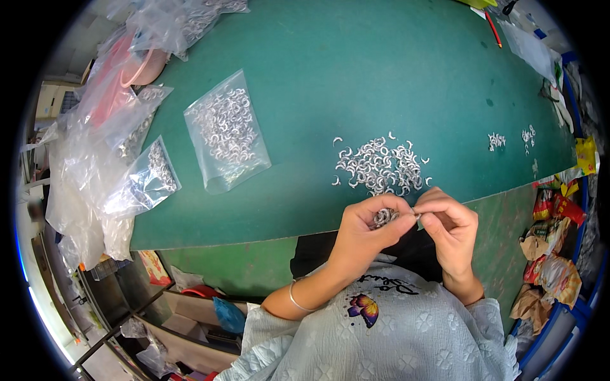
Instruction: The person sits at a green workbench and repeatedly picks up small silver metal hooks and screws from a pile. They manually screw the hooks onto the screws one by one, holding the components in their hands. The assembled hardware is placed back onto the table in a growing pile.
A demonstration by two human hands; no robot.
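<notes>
My left hand (375,225) is cupped around several small silver crescent-shaped metal pieces (384,218), at the table's near edge. Thumb and forefinger of my right hand (452,225) pinch together against my left fingertips, over a tiny piece too small to make out fully. Just beyond both hands, a loose pile of the same silver crescents (375,166) lies spread on the green table (305,76). Two small groups of silver pieces (497,141) lie farther right.
A clear bag of crescents (229,127) lies left of the pile. More plastic bags (82,165) and a pink basin (147,68) crowd the left edge. A red pencil (493,30) lies at the far right. Crumpled packages (553,273) sit beyond the table's right side.
</notes>
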